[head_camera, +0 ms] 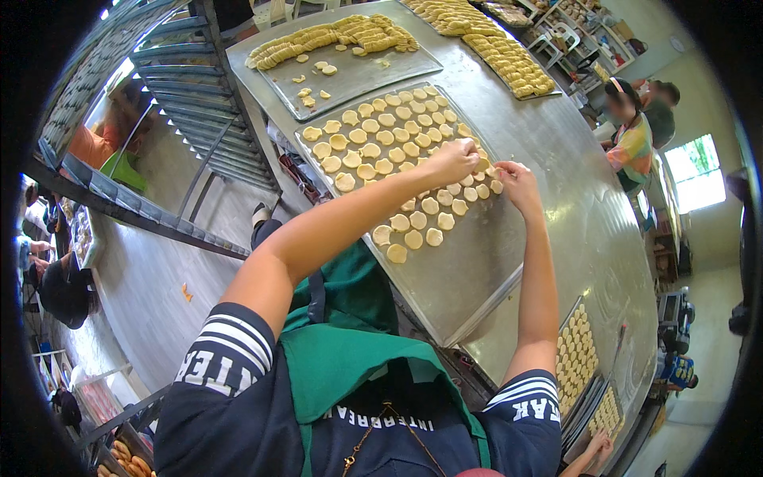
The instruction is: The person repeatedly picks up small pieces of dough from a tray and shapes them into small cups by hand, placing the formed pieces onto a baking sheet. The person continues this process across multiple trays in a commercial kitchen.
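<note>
Many flat rounds of pale dough (397, 222) lie in rows on a large metal baking tray (453, 292) before me. My left hand (459, 160) is over the tray's right part, its fingers closed at a dough round (481, 164). Close to its right is my right hand (517, 180), fingertips pinched together at the edge of the rows; whether dough is between them I cannot tell. Beyond stands a second metal tray (369, 74) with overlapping rows of dough slices (334, 37) along its far side and some loose pieces nearer me.
A steel table (590, 238) carries the trays. More dough fills a tray (506, 65) at the far right and another (577, 352) at the lower right, beside stacked trays. Another person's hands (599, 444) are there. A slatted metal rack (185, 77) stands at the left.
</note>
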`<state>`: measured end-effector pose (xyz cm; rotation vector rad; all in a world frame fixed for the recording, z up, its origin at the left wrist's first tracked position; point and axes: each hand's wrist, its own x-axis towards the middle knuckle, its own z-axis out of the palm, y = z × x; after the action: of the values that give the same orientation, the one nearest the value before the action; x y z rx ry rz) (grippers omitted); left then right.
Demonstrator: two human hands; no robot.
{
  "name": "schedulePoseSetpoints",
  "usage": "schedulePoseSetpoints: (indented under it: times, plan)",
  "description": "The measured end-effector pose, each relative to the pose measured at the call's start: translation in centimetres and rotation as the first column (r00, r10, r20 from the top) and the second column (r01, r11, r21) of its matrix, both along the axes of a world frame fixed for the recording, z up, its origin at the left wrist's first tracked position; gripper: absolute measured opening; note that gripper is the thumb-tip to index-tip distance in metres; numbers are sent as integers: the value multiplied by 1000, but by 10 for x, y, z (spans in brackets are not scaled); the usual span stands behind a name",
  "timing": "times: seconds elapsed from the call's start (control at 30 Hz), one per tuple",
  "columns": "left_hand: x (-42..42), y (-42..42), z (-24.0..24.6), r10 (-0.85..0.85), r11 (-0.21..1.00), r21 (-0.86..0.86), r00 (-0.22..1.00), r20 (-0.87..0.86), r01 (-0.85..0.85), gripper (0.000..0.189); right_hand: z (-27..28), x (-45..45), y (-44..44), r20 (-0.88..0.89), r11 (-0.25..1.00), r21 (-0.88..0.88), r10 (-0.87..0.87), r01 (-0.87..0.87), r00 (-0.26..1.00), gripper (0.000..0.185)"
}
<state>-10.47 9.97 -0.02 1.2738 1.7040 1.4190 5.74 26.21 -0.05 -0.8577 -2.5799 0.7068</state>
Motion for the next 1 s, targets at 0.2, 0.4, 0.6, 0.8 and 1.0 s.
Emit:
schedulePoseSetpoints:
  times: [0.2, 0.4, 0.6, 0.8, 1.0]
  plan:
    - [-6, -83, 17, -110, 993, -59, 968, -227, 99, 22, 27, 26, -38, -129, 906, -423, -68, 8, 989, 12]
    - [40, -162, 14, -279, 960, -65, 927, -252, 271, 13, 37, 47, -133, -59, 758, -615, 231, -217, 971, 12]
    - [67, -189, 8, -133, 983, -6, 699, -703, 181, 9, 33, 47, -183, 41, 871, -364, 369, -330, 928, 25]
    - [65, -203, 5, -105, 975, 85, 758, -643, 207, 19, 37, 54, -181, 67, 902, -402, 200, -157, 978, 32]
    - [75, -190, 2, -80, 971, 119, 757, -648, 205, 25, 32, 56, -177, 15, 905, -391, 187, -167, 982, 30]
